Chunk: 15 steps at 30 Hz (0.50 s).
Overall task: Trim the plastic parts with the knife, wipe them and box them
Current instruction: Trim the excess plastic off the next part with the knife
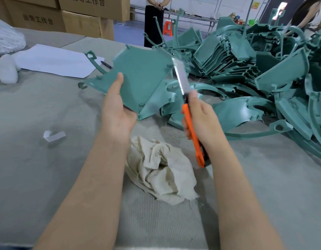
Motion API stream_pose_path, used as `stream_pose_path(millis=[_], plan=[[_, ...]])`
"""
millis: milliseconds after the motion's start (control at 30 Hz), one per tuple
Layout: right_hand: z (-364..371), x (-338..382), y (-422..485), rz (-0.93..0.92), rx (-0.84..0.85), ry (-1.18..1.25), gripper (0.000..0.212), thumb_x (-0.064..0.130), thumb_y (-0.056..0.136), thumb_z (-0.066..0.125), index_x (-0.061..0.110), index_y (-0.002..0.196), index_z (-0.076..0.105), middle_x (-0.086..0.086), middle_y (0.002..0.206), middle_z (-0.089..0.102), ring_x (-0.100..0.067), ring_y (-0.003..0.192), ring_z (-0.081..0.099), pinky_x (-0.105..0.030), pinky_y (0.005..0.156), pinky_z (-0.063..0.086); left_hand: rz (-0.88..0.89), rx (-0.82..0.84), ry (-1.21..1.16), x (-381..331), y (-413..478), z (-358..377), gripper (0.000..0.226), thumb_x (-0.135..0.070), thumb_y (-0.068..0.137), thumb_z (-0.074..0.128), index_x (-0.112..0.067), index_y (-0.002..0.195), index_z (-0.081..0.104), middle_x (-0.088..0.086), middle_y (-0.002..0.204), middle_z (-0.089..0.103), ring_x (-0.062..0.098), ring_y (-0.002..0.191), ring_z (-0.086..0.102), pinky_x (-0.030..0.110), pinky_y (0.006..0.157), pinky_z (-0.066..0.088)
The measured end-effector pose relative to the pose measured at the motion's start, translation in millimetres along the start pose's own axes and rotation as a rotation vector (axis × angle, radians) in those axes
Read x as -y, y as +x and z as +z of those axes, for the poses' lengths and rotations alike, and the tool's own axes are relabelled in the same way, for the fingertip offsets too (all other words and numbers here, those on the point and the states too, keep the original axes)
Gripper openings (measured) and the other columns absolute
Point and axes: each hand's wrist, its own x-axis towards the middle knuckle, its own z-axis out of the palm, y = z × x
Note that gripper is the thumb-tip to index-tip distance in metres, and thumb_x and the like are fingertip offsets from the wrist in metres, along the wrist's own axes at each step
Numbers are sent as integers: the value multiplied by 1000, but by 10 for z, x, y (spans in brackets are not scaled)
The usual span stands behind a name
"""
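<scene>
The left grip [116,112] holds the teal plastic panel [143,78] by its near left edge, thumb flat on the upper face and the fingers hidden beneath. The right grip [201,120] is curled round the orange handle of a utility knife [192,134], thumb up by the blade's root. The long, motion-blurred blade [181,78] stands along the panel's right edge; whether it touches cannot be told.

This looks like the trimming step. The next move probably calls for drawing the blade along that edge to shave off flash, with the left fingers kept clear of its path and the panel held steady.

The panel is held above the surface [47,177] at frame centre. It is matte and faceted, with small pegs along its rim and a curved arm ending in a looped tab at upper left.

A crumpled cream cloth [161,168] lies just below the hands. A heap of like parts [264,69] fills the right, and cardboard boxes [80,20] stand at upper left.
</scene>
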Motion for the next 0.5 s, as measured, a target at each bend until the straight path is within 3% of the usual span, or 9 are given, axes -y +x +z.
stream_pose_path(millis=[67,133,267,367,500], plan=[[-120,-36,35,169,-29,-74,45,54,101,27,17,81,45,-4,67,57,-16,53,51,-27,47,46,-5,64,-108,-16,-11,-24,22,-20,96,55,-10,89,73,7,92,75,21,80,73,32,64,58],[-151,-63,44,265,34,-138,23,37,100,39,18,87,44,-7,79,59,-16,59,54,-29,53,49,-56,126,-201,-9,-38,-19,27,-19,94,58,-11,72,74,5,86,74,22,75,72,35,72,58],[-79,-61,45,150,186,-219,13,18,97,53,6,94,58,-5,73,62,-13,59,64,-29,62,57,-238,298,-180,113,-110,44,35,-20,95,52,-10,69,73,6,87,73,23,82,71,47,100,44],[-66,-37,17,92,236,-110,12,20,97,56,11,95,64,0,77,68,-9,58,65,-22,60,54,-342,352,-119,219,-150,84,28,-20,95,52,-8,78,71,7,83,73,23,77,72,48,102,43],[-85,2,-15,57,337,-63,14,18,99,54,10,102,65,5,78,70,-11,62,62,-24,65,54,-390,388,-13,229,-150,92,27,-22,87,56,-9,77,77,7,90,73,25,86,71,49,99,46]])
